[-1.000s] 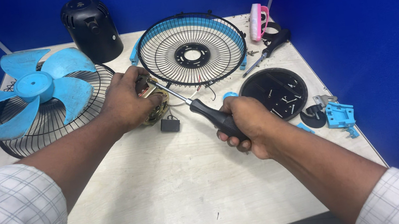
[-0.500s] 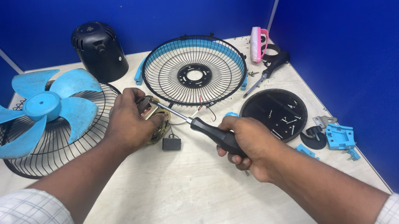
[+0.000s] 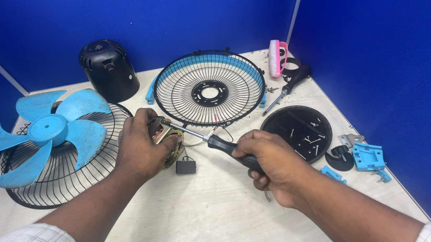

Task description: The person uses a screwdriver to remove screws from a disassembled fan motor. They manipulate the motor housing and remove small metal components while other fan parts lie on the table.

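Right now your left hand [image 3: 139, 148] is clamped over the small brass-coloured fan motor with copper windings [image 3: 164, 135], pinning it to the pale wooden table [image 3: 185, 226] beside the black wire fan guard [image 3: 210, 89]. Your right hand [image 3: 272, 166] has its fingers wrapped tight on the black-handled screwdriver [image 3: 213, 141]. Its shaft slants up and left, tip meeting the motor just beside your left fingertips.

Blue fan blade [image 3: 43, 134] on a wire guard [image 3: 68, 175] at left; black motor cover [image 3: 108, 70] upper left; black round tray [image 3: 297, 134] right.
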